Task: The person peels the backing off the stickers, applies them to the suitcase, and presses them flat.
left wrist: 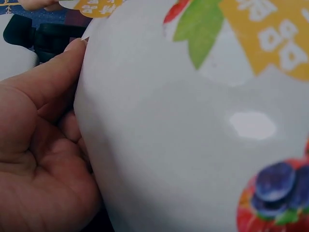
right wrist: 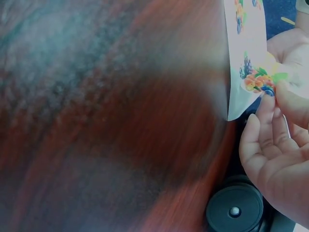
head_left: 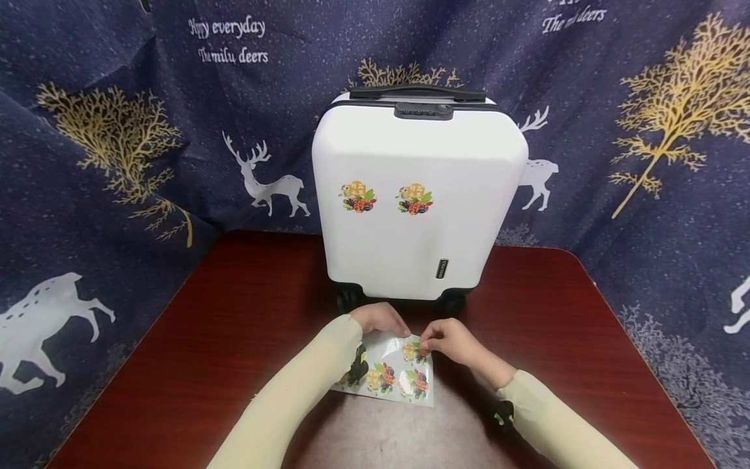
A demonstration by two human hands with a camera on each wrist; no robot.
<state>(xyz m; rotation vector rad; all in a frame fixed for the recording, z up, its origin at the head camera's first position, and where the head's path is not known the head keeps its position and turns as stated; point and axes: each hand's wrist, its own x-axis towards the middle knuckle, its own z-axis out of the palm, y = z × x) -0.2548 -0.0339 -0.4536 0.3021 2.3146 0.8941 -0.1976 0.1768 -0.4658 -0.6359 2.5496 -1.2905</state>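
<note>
Head view: right fingers (head_left: pixel 435 328) pinch a sticker (head_left: pixel 413 353); left fingers (head_left: pixel 396 322) clamp the sheet edge (head_left: pixel 431 398).

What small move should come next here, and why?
Probably the right hand should ease the pinched fruit sticker off the sticker sheet: it grips that sticker's edge while the left hand holds the sheet, and the white suitcase bears two similar stickers.

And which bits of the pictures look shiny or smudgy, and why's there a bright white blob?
Left wrist view: the white blob on the sticker sheet looks like glare, probably light bouncing off its glossy surface; head view: the table has a pale shine near the bottom edge; right wrist view: the table's grain looks smeary, with hazy pale patches.
</note>
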